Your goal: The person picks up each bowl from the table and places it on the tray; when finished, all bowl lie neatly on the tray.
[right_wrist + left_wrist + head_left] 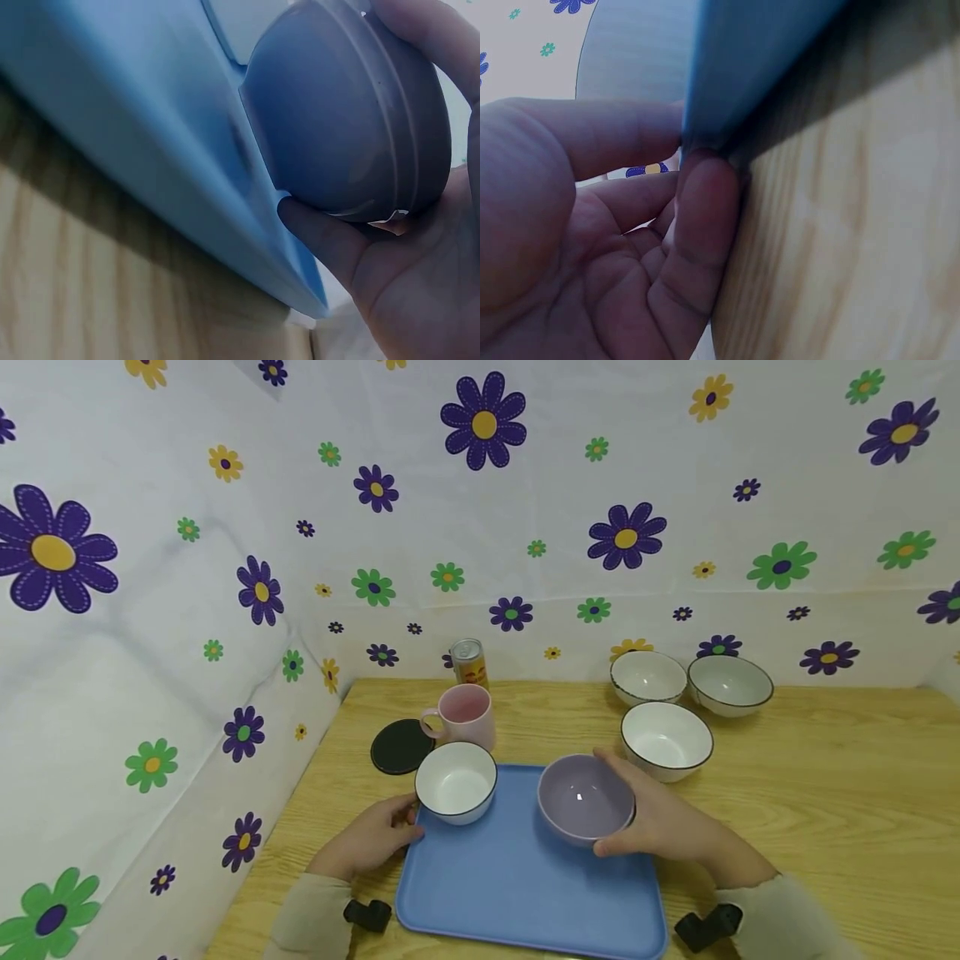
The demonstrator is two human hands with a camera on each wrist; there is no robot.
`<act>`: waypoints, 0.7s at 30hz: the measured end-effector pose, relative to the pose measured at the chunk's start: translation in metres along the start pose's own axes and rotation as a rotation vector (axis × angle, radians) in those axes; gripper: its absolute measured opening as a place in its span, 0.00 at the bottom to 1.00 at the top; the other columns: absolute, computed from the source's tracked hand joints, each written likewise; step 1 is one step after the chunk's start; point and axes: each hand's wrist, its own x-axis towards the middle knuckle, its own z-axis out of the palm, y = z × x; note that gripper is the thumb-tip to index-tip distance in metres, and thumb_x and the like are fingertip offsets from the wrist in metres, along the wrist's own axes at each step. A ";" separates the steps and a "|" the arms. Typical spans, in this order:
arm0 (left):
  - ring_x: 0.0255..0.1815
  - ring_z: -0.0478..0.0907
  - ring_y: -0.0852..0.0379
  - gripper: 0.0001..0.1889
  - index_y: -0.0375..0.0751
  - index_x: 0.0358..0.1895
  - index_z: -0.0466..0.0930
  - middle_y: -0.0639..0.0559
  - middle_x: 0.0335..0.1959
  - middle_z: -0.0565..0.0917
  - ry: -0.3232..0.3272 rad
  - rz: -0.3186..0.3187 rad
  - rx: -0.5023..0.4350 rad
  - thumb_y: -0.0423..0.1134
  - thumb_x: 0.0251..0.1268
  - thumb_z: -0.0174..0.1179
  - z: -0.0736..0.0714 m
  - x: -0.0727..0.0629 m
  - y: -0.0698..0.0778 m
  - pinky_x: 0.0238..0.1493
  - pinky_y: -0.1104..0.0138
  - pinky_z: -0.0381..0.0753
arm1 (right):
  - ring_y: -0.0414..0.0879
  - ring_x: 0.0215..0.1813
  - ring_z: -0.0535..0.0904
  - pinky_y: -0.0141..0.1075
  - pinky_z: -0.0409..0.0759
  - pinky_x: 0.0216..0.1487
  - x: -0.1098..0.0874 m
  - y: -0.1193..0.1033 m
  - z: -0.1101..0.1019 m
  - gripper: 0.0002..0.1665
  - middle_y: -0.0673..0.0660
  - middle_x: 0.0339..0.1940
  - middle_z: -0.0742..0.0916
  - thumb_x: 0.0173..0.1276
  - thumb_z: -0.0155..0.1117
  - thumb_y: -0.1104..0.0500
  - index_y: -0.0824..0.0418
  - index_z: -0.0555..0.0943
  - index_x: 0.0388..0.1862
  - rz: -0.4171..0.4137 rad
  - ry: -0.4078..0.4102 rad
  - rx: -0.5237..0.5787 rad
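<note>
My right hand (660,814) grips a purple bowl (585,797) by its right side, thumb at the near side and fingers at the far side. In the right wrist view the bowl (330,112) sits at or just above the blue tray (150,112); I cannot tell whether they touch. My left hand (375,835) pinches the left edge of the blue tray (517,893), with a fingertip (705,187) low against its side, near the wood. A white bowl with a dark rim (455,781) stands on the tray's far left corner, close to that hand.
Behind the tray are a pink mug (467,718), a black round coaster (402,746) and a drink can (470,664). Three white bowls, one of them nearest (666,739), stand at the back right of the wooden table (825,793). A flowered cloth (555,568) hangs behind.
</note>
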 end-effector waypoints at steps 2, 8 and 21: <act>0.30 0.73 0.55 0.28 0.31 0.71 0.68 0.48 0.38 0.74 0.000 0.004 -0.004 0.36 0.71 0.61 0.000 0.000 0.000 0.29 0.67 0.74 | 0.58 0.70 0.68 0.50 0.72 0.64 0.002 0.000 0.003 0.72 0.63 0.75 0.67 0.48 0.85 0.48 0.67 0.49 0.81 0.007 -0.014 0.010; 0.29 0.73 0.55 0.28 0.31 0.71 0.68 0.48 0.38 0.74 -0.001 0.012 -0.009 0.36 0.71 0.61 0.000 -0.002 0.000 0.28 0.67 0.74 | 0.58 0.69 0.69 0.48 0.73 0.63 0.008 -0.002 0.007 0.71 0.64 0.74 0.68 0.49 0.84 0.48 0.67 0.50 0.81 0.015 -0.030 0.029; 0.31 0.72 0.55 0.28 0.31 0.71 0.68 0.49 0.39 0.75 0.004 0.019 0.009 0.36 0.71 0.61 0.000 0.001 -0.003 0.28 0.68 0.73 | 0.58 0.71 0.65 0.56 0.69 0.65 0.021 -0.007 0.010 0.74 0.63 0.74 0.66 0.49 0.84 0.43 0.61 0.47 0.82 0.094 -0.120 0.027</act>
